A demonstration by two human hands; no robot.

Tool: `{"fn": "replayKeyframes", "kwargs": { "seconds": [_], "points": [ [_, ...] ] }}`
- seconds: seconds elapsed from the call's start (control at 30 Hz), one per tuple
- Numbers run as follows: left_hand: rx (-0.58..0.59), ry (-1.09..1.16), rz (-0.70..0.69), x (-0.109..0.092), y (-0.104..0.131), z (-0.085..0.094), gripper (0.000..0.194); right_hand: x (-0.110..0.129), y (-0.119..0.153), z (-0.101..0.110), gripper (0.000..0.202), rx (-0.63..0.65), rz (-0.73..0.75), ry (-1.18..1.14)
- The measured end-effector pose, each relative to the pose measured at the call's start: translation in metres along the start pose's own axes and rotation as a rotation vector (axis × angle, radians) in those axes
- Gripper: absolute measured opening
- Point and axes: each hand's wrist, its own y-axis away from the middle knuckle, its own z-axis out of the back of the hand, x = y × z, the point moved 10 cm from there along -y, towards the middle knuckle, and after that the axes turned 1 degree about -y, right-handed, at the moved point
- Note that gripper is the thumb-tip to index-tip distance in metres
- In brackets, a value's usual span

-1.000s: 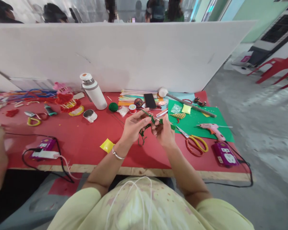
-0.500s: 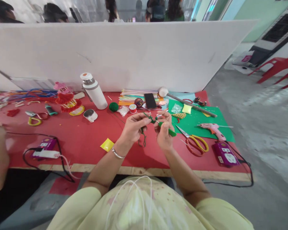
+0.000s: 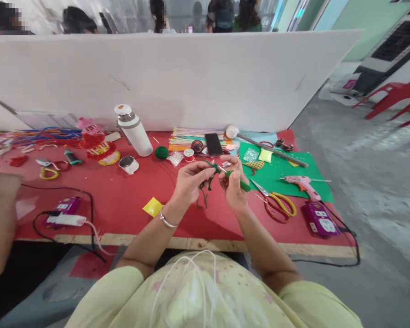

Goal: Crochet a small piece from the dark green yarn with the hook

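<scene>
My left hand (image 3: 187, 184) pinches a small piece of dark green crochet work (image 3: 210, 181) between thumb and fingers, and loose yarn ends dangle below it. In my right hand (image 3: 235, 193) is a crochet hook (image 3: 245, 186) with a green handle, gripped with the fingers round it. Its thin metal shaft points left and meets the green stitches; the very tip is hard to make out. Both hands are close together above the red table. A dark green ball of yarn (image 3: 161, 152) lies beyond my left hand, with a thin strand trailing from it.
Scissors (image 3: 278, 205) and a pink glue gun (image 3: 305, 186) lie to the right. A white flask (image 3: 135, 132), a metal cup (image 3: 129, 165) and a phone (image 3: 213, 144) are farther back. A yellow packet (image 3: 152, 207) lies near my left wrist. Another person's arm (image 3: 0, 218) rests at far left.
The hook has shifted slightly at the green work, and my right hand has turned a little. The green piece now hangs lower under my left fingers. The other person's arm moved slightly right.
</scene>
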Motion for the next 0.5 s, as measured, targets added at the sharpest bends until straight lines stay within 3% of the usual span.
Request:
{"fn": "replayKeyframes", "kwargs": {
  "seconds": [0.1,0.2,0.37,0.43,0.5],
  "points": [
    [-0.050,-0.052,-0.191,-0.014,0.002,0.007,0.034,0.015,0.001,0.001,0.055,-0.058,0.142,-0.001],
    [-0.103,-0.235,-0.502,-0.042,0.013,0.010,0.026,0.018,0.002,-0.005,0.049,-0.019,0.176,-0.013],
    [-0.138,-0.632,-0.925,-0.081,0.040,-0.006,0.003,0.020,0.005,-0.009,0.048,0.019,0.214,0.028],
    [-0.120,-0.678,-0.976,-0.086,0.043,-0.011,0.002,0.023,0.006,-0.010,0.049,0.026,0.228,0.054],
    [-0.088,-0.686,-0.913,-0.082,0.039,-0.013,0.004,0.025,0.007,-0.012,0.050,0.040,0.233,0.078]
  ]
}}
